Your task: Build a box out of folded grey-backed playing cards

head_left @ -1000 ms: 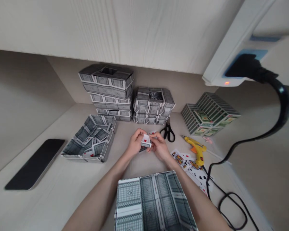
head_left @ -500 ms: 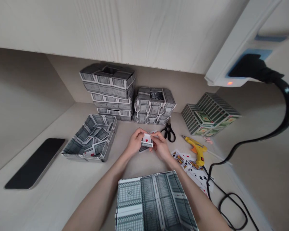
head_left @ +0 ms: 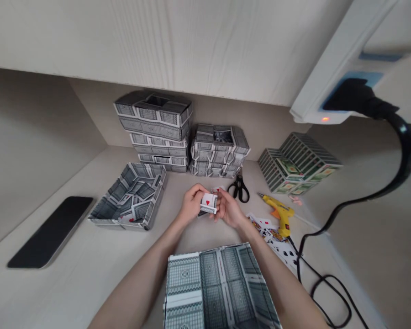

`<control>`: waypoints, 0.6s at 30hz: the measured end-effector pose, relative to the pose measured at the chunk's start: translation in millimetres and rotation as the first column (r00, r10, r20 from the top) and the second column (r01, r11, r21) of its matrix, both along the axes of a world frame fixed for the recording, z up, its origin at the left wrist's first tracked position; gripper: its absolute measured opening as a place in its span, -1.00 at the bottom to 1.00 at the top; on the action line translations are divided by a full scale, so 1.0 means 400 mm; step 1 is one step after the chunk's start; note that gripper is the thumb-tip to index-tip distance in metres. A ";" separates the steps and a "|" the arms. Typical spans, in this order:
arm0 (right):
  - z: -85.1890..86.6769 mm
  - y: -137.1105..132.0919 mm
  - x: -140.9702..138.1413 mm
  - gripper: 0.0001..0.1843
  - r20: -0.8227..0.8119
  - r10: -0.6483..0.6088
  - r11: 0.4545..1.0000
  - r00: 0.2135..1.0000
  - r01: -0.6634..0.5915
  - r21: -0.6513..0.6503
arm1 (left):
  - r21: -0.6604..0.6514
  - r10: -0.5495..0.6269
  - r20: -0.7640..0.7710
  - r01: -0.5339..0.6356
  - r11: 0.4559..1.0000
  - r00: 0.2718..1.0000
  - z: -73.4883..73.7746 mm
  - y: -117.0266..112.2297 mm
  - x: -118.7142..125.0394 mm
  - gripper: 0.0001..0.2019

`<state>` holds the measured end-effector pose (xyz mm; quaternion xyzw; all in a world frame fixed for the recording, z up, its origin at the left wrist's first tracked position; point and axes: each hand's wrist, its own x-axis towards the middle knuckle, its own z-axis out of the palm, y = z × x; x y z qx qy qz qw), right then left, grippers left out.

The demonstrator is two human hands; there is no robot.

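Note:
My left hand [head_left: 192,202] pinches a folded playing card [head_left: 208,201] by its left side. The card shows a red heart on its white face, and its lower edge is bent up with the patterned back showing. Close by the card's right edge is my right hand [head_left: 230,210], its fingers loosely curled and apart; whether a fingertip touches the card I cannot tell. Beneath and behind the hands lie other playing cards [head_left: 218,188], mostly hidden. A box covered in grey-backed cards [head_left: 219,283] stands between my forearms.
Black scissors [head_left: 239,188] and a yellow glue gun [head_left: 279,212] lie right, by scattered cards [head_left: 281,249] and a black cable [head_left: 329,205]. Card-covered boxes [head_left: 154,121] stack behind; a card-covered tray [head_left: 96,219] and black phone [head_left: 51,233] sit left. Green card packs [head_left: 308,155] stand back right.
My right hand has let go of the card's right side, and its fingers have opened a little lower and to the right. The card has tilted slightly in my left hand.

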<state>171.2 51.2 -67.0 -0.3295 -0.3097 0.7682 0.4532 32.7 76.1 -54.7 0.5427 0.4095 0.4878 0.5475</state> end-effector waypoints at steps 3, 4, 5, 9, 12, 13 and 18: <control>0.000 0.002 0.003 -0.56 0.030 0.106 0.992 0.994 -0.104 -0.069 | -0.018 -0.063 0.016 0.063 0.998 0.998 -0.001 -0.006 0.000 -0.89; 0.000 0.002 0.003 -0.56 0.039 0.132 0.989 0.990 -0.129 -0.076 | -0.025 -0.085 0.019 0.086 0.996 0.996 -0.002 -0.007 0.000 -0.89; 0.000 0.001 0.004 -0.57 0.044 0.153 0.986 0.987 -0.149 -0.081 | -0.028 -0.107 0.019 0.108 0.994 0.994 -0.003 -0.009 -0.001 -0.89; 0.000 -0.004 0.008 -0.60 0.049 0.184 0.981 0.982 -0.180 -0.077 | -0.002 -0.177 0.008 0.177 0.984 0.984 -0.005 -0.011 -0.003 -0.89; 0.003 -0.009 0.008 -0.61 0.068 0.202 0.979 0.977 -0.200 -0.033 | -0.001 -0.197 0.027 0.197 0.980 0.980 -0.007 -0.010 -0.004 -0.90; 0.005 -0.010 0.007 -0.61 0.077 0.204 0.979 0.976 -0.203 -0.017 | -0.006 -0.200 0.033 0.201 0.980 0.979 -0.008 -0.010 -0.004 -0.90; 0.001 -0.011 0.002 -0.63 0.115 0.137 0.990 0.984 -0.140 0.016 | 0.006 -0.229 0.024 0.229 0.973 0.973 -0.014 -0.006 -0.007 -0.90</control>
